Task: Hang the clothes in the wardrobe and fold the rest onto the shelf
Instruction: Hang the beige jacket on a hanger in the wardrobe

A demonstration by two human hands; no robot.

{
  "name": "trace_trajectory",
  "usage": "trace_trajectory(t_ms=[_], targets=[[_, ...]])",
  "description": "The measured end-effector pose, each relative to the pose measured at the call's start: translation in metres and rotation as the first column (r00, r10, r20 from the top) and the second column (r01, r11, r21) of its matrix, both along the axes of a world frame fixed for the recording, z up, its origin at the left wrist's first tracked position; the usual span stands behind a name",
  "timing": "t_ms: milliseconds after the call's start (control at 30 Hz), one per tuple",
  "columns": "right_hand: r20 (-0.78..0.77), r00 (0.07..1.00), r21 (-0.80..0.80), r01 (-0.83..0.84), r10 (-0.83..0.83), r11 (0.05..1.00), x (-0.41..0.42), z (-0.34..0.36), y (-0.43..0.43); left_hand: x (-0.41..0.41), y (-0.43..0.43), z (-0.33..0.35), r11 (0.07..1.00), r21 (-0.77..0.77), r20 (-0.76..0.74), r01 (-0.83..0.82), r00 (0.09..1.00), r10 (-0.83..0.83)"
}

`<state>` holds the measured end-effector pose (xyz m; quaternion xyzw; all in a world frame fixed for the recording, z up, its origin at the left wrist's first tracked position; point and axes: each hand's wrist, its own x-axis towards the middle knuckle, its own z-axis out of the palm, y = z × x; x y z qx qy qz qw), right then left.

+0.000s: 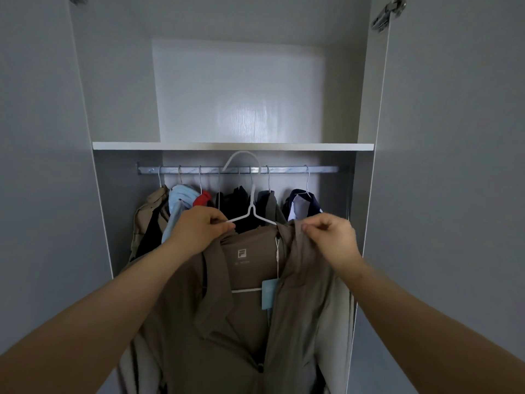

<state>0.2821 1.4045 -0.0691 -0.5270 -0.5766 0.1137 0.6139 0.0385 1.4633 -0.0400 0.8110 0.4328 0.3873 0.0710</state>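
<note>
- brown garment point(250, 331): matte smooth fabric with a wide floppy collar, front open; fills 6 o'clock of the view, held up in front of the open wardrobe point(125, 103), on a white hanger point(251, 204).
- White hanger: thin wire, rounded hook, sloping shoulders. The hook is at 12 o'clock from the garment and overlaps the rail point(287, 169) in view. Cannot tell if it sits on the rail.
- left hand point(200, 227): at 9 o'clock of the hanger neck, fingers curled, pinching the hanger's left shoulder wire together with the collar edge.
- right hand point(331, 237): at 3 o'clock of the hanger neck, thumb and fingers pinching a fold of brown fabric at the garment's right shoulder.
- Inside the neck: a square white logo label point(241, 253), and a pale blue paper tag point(268, 292) on a thin string, hanging toward 6 o'clock.
- Rail: shiny round metal bar, horizontal, just under the shelf point(233, 146).
- Shelf: flat white board with a straight edge, across the centre; glossy wood-grain back panel above it at 12 o'clock.
- On the rail, from 9 to 3 o'clock: beige coat point(149, 214), light blue garment point(179, 199), red garment point(202, 198), black garment point(235, 203), grey garment point(270, 204), navy-and-white garment point(301, 203), all on thin wire hangers.
- metal hinge point(387, 14) at 1 o'clock, top corner.
</note>
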Motion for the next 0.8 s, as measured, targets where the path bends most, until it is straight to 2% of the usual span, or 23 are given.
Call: trace_trajectory(t_ms=[67,100,133,167,200,233,267,300,333,400,533,600,667,700,733,800], targets=[[-0.225,0.958,-0.075,-0.201,0.180,0.977,-0.003,0.003,-0.003,0.000,-0.001,-0.002,0.999,0.008,0.031,-0.031,0.999,0.031],[-0.284,0.927,-0.155,-0.296,0.244,0.943,-0.006,0.005,-0.007,0.001,-0.002,-0.002,0.999,0.016,0.048,-0.039,0.998,0.039],[-0.261,0.933,-0.221,-0.309,0.249,0.925,-0.007,0.005,-0.008,0.003,-0.004,-0.002,0.999,0.019,0.061,-0.035,0.998,0.034],[-0.164,0.966,-0.250,-0.236,0.199,0.939,-0.007,0.003,-0.006,0.004,-0.006,-0.002,1.000,0.014,0.068,-0.014,0.998,0.014],[-0.005,0.996,-0.224,-0.087,0.088,0.971,-0.006,0.001,-0.004,0.007,-0.008,-0.003,1.000,0.001,0.074,0.022,0.997,-0.022],[0.200,0.977,-0.176,0.109,-0.072,0.978,-0.005,0.001,-0.003,0.008,-0.010,-0.003,0.998,-0.011,0.079,0.066,0.995,-0.065],[0.387,0.908,-0.134,0.230,-0.162,0.964,-0.006,0.001,-0.005,0.010,-0.012,-0.004,0.994,-0.017,0.084,0.110,0.991,-0.109],[0.497,0.857,-0.161,0.246,-0.137,0.956,-0.006,0.001,-0.006,0.012,-0.014,-0.005,0.989,-0.019,0.087,0.147,0.986,-0.145],[0.510,0.860,-0.250,0.180,-0.029,0.951,-0.005,0.000,-0.007,0.014,-0.016,-0.006,0.984,-0.024,0.090,0.176,0.981,-0.173],[0.384,0.909,-0.398,0.008,0.159,0.917,-0.003,-0.003,-0.012,0.020,-0.017,-0.012,0.975,-0.049,0.081,0.217,0.974,-0.213],[0.288,0.942,-0.447,-0.026,0.172,0.894,0.009,-0.019,-0.020,0.035,-0.020,-0.026,0.945,-0.160,0.029,0.286,0.958,-0.285],[0.188,0.964,-0.480,-0.077,0.188,0.874,0.017,-0.029,-0.027,0.042,-0.021,-0.031,0.869,-0.329,0.052,0.369,0.926,-0.373],[0.127,0.970,-0.531,-0.111,0.208,0.840,0.026,-0.035,-0.035,0.047,-0.022,-0.034,0.711,-0.534,0.186,0.458,0.884,-0.430],[0.104,0.973,-0.556,-0.116,0.208,0.823,0.031,-0.037,-0.040,0.051,-0.022,-0.037,0.654,-0.583,0.272,0.483,0.874,-0.403],[0.086,0.976,-0.573,-0.116,0.201,0.812,0.036,-0.039,-0.044,0.057,-0.022,-0.039,0.638,-0.593,0.361,0.491,0.871,-0.335],[0.056,0.983,-0.590,-0.108,0.174,0.800,0.044,-0.040,-0.051,0.072,-0.019,-0.046,0.743,-0.506,0.482,0.438,0.858,-0.177]])
